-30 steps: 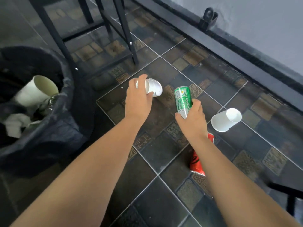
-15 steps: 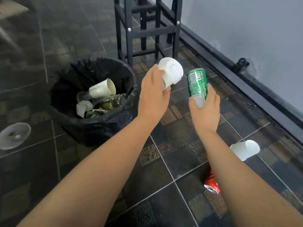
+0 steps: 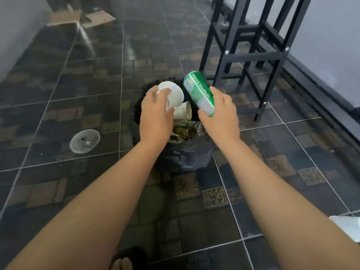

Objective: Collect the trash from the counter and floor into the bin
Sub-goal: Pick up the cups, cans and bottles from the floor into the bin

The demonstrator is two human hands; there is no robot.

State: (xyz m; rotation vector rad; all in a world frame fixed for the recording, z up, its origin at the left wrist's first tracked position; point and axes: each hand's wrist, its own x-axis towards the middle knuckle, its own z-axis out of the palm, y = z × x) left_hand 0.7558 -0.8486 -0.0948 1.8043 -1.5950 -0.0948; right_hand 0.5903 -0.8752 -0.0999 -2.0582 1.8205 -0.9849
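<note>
My left hand grips a white paper cup, its base pointing up and away. In my right hand is a green drink can, tilted to the upper left. Both hands hover directly over the black bag-lined bin on the floor. Inside the bin I see another white cup and a clear bottle; my hands hide much of the opening.
A clear plastic lid lies on the dark tiles left of the bin. A black metal stool frame stands at the upper right beside the wall. Something white shows at the right edge. My sandalled foot is at the bottom.
Both hands lifted the cup and can off the floor and carried them left, over the bin. My view turned, so the bin now sits in the centre.
</note>
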